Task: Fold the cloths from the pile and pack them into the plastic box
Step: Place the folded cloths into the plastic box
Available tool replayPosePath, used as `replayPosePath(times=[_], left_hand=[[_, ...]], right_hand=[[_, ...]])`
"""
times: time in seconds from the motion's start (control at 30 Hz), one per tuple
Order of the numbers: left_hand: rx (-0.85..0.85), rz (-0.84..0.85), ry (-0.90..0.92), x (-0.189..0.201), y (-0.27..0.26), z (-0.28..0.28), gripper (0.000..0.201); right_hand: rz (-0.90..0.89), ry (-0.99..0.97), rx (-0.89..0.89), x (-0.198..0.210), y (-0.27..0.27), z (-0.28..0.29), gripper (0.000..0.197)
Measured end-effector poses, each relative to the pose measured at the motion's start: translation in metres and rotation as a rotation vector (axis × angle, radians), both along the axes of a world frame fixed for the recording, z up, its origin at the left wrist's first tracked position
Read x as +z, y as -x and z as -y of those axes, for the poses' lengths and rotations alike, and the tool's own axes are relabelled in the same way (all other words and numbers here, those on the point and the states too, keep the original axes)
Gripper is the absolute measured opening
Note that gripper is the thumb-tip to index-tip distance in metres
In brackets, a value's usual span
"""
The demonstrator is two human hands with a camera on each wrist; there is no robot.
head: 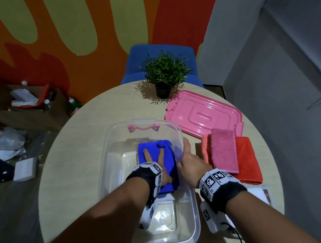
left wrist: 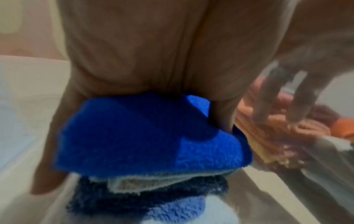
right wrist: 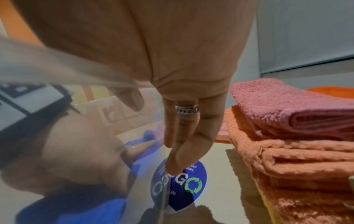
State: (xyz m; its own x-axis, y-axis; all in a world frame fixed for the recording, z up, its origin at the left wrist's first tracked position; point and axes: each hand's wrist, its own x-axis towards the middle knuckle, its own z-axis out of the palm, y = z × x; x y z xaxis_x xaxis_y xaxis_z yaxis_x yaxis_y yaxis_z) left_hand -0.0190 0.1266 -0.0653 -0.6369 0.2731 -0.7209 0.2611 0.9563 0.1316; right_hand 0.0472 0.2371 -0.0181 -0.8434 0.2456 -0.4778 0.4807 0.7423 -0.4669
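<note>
Nearest the person, a clear plastic box (head: pixel 177 131) sits on the round table (head: pixel 73 154), its near end bare. Further in, a folded blue cloth (head: pixel 169 161) lies on the box floor against the right-hand wall. The left hand (head: pixel 157 163) lies flat on top of this cloth, fingers (head: pixel 146 154) straight and spread, pressing down and gripping nothing. The left wrist view shows the blue cloth (left wrist: pixel 145 136) under that palm, on top of a pale cloth (left wrist: pixel 134 184) and a darker blue one (left wrist: pixel 114 201).

The right hand (head: pixel 191 158) is at the box's right rim, fingers straight and pointing away from the person; it holds nothing. From its own wrist view, the right hand (right wrist: pixel 182 128) has its fingertips (right wrist: pixel 172 166) down along the outside of the clear wall, a silver ring (right wrist: pixel 186 109) on one finger. Just under them is a round blue sticker (right wrist: pixel 182 186) with a large white "G", green recycling arrows and small text too blurred to read.

Beside that hand, on the table, lies the pile: a pink cloth (head: pixel 223 149) on a peach cloth (head: pixel 206 150), with a red cloth (head: pixel 247 158) beneath to the right. Beyond them lies a pink lid (head: pixel 201 111), then a potted plant (head: pixel 164 73) and a blue chair (head: pixel 155 50).
</note>
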Motion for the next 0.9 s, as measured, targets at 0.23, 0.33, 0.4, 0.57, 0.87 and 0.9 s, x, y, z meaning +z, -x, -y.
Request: replayPosePath(times=[0.23,0.33,0.4,0.57,0.87,0.9], left_hand=[[0.029,-0.138,0.019,-0.055,0.007,-0.006,0.093],[0.002,-0.116,0.023,-0.044,0.006,-0.003,0.095],[0.001,-0.093,-0.036,-0.022,0.007,0.000,0.097],[0.183,-0.263,-0.167,0.065,0.011,-0.007,0.059],[0.025,-0.388,-0.842,0.154,-0.044,-0.106,0.018],[-0.034,-0.342,-0.787,0.150,-0.051,-0.122,0.022]], right_hand=[[-0.051,0.002,-0.029,-0.006,-0.002,0.000,0.077],[-0.051,-0.012,-0.035,-0.005,-0.002,-0.001,0.072],[-0.044,-0.004,-0.017,0.000,-0.003,-0.003,0.071],[-0.135,0.092,-0.058,0.024,-0.015,-0.030,0.057],[-0.330,-0.225,-0.698,0.016,-0.068,-0.174,0.028],[-0.286,-0.232,-0.678,0.008,-0.073,-0.184,0.034]])
